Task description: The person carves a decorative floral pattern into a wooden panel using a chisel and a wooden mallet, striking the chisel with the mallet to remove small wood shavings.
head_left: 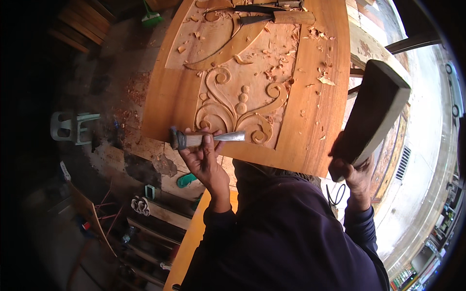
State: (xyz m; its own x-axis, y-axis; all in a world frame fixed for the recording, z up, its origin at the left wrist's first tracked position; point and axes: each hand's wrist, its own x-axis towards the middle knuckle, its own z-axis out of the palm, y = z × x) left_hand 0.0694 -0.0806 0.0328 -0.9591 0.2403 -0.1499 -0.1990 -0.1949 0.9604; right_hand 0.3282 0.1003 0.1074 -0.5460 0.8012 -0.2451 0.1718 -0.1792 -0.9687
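My left hand [209, 160] is closed around the wooden handle of a chisel [194, 140], whose metal blade points right over the near edge of a carved wooden panel [315, 121]. Dark wrapping covers the handle's butt end. Scrolls, leaf curves and a stack of round beads stand in relief on the panel. Beyond its right edge, my right hand [357, 174] grips a thick, dark wooden mallet [376, 106] by its lower end, with the broad head raised upward. Two more carving tools lie at the panel's far end, one with a pale wooden handle [293, 18].
Wood shavings [320, 34] lie scattered over the panel. To the left are a pale plastic stool [75, 127], a green brush [151, 18] and stacked boards [82, 24]. A green slipper [186, 180] rests on the floor near my left forearm. An orange-toned board [189, 247] stands beside my left side.
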